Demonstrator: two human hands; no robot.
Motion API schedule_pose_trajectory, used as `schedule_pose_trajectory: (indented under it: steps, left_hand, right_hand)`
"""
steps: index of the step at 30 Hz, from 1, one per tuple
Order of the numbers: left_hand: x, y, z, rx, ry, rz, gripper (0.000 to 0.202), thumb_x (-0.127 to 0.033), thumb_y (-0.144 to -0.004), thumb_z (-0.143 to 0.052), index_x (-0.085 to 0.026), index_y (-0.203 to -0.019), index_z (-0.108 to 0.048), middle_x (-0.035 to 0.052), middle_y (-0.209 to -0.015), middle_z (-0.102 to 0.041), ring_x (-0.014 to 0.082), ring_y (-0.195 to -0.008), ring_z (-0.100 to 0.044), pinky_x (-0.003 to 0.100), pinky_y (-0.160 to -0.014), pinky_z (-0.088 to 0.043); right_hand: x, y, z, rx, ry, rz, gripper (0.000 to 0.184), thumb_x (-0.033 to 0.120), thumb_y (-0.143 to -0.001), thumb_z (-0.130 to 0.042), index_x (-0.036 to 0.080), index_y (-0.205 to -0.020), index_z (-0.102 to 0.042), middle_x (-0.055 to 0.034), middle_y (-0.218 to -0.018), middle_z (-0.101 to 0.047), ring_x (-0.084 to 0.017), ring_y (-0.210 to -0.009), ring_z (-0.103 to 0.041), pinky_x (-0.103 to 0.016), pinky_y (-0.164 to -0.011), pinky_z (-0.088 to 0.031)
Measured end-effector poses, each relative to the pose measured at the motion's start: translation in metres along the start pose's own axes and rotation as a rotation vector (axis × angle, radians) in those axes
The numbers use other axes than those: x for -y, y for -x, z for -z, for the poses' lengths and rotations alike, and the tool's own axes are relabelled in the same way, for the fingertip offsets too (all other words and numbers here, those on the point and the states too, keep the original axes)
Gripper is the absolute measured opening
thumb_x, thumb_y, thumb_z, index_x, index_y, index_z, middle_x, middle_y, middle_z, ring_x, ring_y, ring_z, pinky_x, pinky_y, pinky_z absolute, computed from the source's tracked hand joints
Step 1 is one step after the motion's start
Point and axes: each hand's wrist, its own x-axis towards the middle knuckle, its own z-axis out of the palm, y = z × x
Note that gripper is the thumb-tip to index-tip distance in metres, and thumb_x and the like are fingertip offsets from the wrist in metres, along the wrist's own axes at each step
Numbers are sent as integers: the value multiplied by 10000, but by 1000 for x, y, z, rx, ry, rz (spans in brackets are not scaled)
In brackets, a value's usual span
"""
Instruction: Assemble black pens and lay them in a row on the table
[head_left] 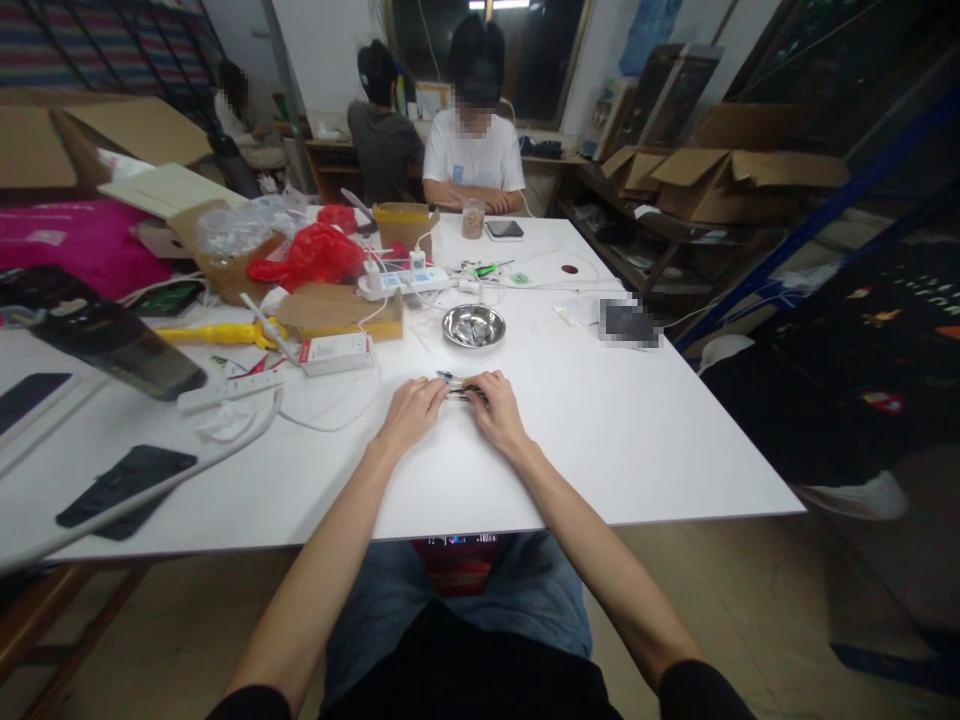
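Several slim pens, some dark and some clear-looking, lie crosswise between my two hands, just above or on the white table. My left hand has its fingers closed around their left ends. At the right ends, my right hand curls its fingers over them, hiding part of the pens. Just beyond the hands stands a shiny round metal bowl with a few small things in it that I cannot make out.
A power strip, a red bag, a white box and cables crowd the left side. On the left lie a dark bottle and a black phone. Across the table sits a person behind a jar.
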Motion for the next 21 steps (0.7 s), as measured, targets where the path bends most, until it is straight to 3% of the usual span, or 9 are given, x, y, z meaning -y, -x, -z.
schedule_pose_trajectory:
  steps: [4,9,17,21]
  left_hand:
    - [-3,-1,-2,14,52,-44,347,-429,-1011,-422,-219,-1126,-674,57,-961,-723,204,-906,-641,320,-851,-446]
    - [-3,-1,-3,-3,66,-116,329,-352,-1031,-386,-219,-1176,-650,53,-1088,-722,202,-968,-623,337,-866,-437]
    - [1,-1,2,-21,-43,-74,243,-183,-973,-404,-208,-869,-622,67,-887,-666,233,-923,-579,363,-803,-412]
    - [12,0,4,-79,0,-25,227,-110,-918,-416,-213,-831,-599,55,-844,-647,226,-880,-567,359,-802,-419]
  right_hand:
    - [1,-2,2,44,45,32,270,233,-1009,-437,231,-1136,-676,-85,-988,-624,-263,-970,-489,-400,-850,-379]
    - [1,-3,5,17,59,15,208,336,-996,-527,223,-1036,-698,-72,-926,-633,-255,-934,-491,-389,-831,-370]
    - [-7,-5,8,-71,45,-38,180,298,-996,-525,216,-937,-674,-62,-901,-652,-248,-905,-504,-382,-823,-367]
    - [-10,-6,12,-128,40,-80,166,271,-991,-526,209,-905,-654,-58,-890,-653,-241,-899,-508,-374,-826,-367]
